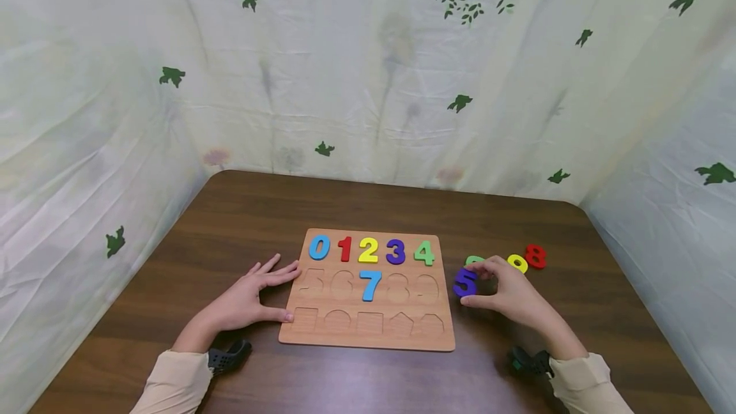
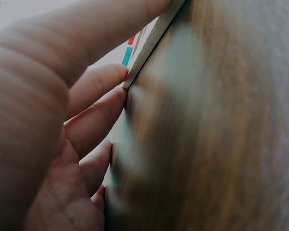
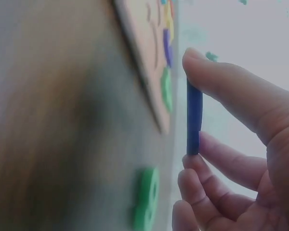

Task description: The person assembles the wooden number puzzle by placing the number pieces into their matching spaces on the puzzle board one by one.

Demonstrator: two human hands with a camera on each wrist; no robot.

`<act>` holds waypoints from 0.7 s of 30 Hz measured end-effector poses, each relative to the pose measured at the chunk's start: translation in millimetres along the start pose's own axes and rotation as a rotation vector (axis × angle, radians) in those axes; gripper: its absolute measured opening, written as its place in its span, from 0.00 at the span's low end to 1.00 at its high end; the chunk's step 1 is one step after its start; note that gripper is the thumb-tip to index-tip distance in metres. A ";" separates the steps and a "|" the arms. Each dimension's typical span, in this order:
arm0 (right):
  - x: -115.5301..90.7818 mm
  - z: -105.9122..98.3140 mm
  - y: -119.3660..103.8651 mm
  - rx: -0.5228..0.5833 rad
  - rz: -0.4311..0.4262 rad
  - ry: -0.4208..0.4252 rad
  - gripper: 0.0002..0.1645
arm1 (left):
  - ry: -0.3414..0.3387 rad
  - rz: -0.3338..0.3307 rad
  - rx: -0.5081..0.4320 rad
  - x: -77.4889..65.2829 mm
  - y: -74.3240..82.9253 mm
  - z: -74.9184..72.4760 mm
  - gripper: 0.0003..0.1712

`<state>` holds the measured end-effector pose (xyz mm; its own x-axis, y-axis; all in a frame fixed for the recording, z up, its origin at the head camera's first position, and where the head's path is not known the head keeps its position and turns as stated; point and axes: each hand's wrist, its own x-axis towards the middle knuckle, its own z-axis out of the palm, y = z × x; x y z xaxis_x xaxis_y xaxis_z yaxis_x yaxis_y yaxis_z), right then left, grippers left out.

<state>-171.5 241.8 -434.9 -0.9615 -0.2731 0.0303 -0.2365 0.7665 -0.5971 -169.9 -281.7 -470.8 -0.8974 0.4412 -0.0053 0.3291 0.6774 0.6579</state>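
A wooden number puzzle board [image 1: 368, 331] lies on the table with 0, 1, 2, 3 and 4 along its top row and a blue 7 [image 1: 370, 285] in the middle row. At its left edge, my left hand [image 1: 253, 299] rests with fingers spread, thumb and fingertips touching the side. Just off the board's right side, my right hand [image 1: 512, 296] pinches a purple number 5 [image 1: 464, 282] between thumb and fingers. The right wrist view shows that 5 [image 3: 194, 118] edge-on, held above the tabletop. Partly hidden behind this hand is a green number piece [image 1: 474, 260].
Beyond the right hand lie a red 8 [image 1: 535, 256] and a partly covered yellow number piece [image 1: 517, 263]. Empty outlined recesses fill the board's lower row and most of its middle row. A leaf-patterned cloth [image 1: 368, 82] hangs around the brown wooden table [image 1: 253, 209].
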 end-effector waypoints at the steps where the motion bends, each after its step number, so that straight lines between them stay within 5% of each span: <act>1: 3.3 2.2 -4.0 0.002 -0.007 -0.006 0.37 | 0.002 0.003 -0.001 -0.2 0.2 -0.1 0.51; 21: 55.1 46.9 -90.2 0.047 -0.131 -0.113 0.37 | 0.014 0.027 0.003 -2.9 3.3 -3.0 0.51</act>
<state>-196.6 130.4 -417.0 -0.9003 -0.4347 0.0219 -0.3497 0.6925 -0.6310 -167.1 -282.5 -466.3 -0.8923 0.4508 0.0230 0.3539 0.6670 0.6556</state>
